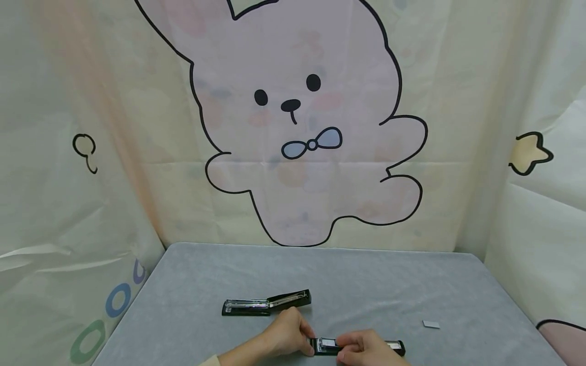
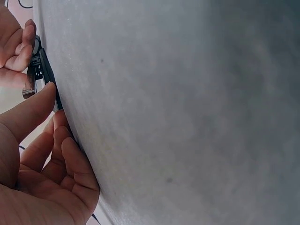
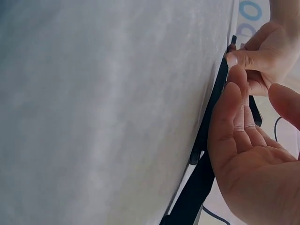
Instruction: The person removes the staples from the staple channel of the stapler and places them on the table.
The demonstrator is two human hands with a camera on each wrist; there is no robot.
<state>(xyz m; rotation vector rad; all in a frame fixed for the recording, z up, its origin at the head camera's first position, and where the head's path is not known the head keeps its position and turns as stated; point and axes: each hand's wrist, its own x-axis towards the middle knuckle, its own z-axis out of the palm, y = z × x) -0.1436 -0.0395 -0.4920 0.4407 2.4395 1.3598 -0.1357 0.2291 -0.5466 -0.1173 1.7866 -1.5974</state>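
Note:
A black stapler point(image 1: 396, 347), swung wide apart and lying lengthwise, is at the table's front. My left hand point(image 1: 290, 333) pinches its left end between thumb and fingers; the left wrist view shows the thumb on the dark bar point(image 2: 48, 72). Over the stapler's middle is my right hand point(image 1: 368, 348), its fingers touching the metal channel. In the right wrist view its fingers reach along the stapler point(image 3: 216, 101) with the thumb held apart. A pale strip point(image 1: 327, 342) shows in the channel between the hands. What lies under the right fingers is hidden.
Behind my left hand lies a second black stapler point(image 1: 247, 305), also spread apart, its right half tilted up. A small grey strip point(image 1: 431, 324) sits to the right on the grey-covered table point(image 1: 366, 284). Printed curtains point(image 1: 174, 213) hang behind and at both sides.

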